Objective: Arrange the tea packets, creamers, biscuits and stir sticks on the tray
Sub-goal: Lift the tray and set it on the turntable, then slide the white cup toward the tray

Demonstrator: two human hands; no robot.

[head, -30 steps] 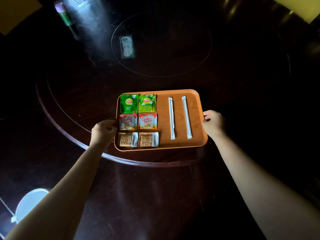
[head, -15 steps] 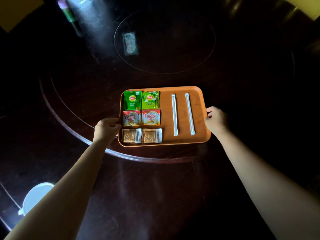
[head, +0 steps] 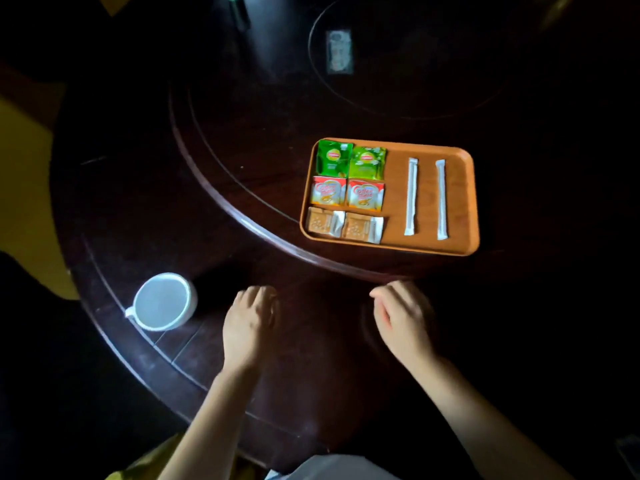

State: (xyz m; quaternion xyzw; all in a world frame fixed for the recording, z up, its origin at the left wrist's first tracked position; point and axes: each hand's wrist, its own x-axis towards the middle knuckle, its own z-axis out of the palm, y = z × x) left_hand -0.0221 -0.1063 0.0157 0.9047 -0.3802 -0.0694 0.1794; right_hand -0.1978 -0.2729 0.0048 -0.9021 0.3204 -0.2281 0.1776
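An orange tray (head: 462, 202) lies on the raised round centre of a dark wooden table. On its left side sit two green tea packets (head: 349, 162), below them two red-and-white creamers (head: 348, 195), and below those two biscuits (head: 344, 225) in clear wrappers. Two white wrapped stir sticks (head: 411, 196) lie parallel on the tray's right half. My left hand (head: 247, 323) and my right hand (head: 401, 318) rest over the table's near rim, well short of the tray, holding nothing, fingers loosely curled and apart.
A white cup (head: 161, 301) stands near the table's edge, left of my left hand. A small dark card (head: 339, 51) lies on the turntable at the back. A bottle (head: 239, 10) is dimly visible at the far top.
Both hands have let go of the tray's sides and drawn back toward me. The tray stays on the raised centre. The view has shifted left and down, bringing the cup closer.
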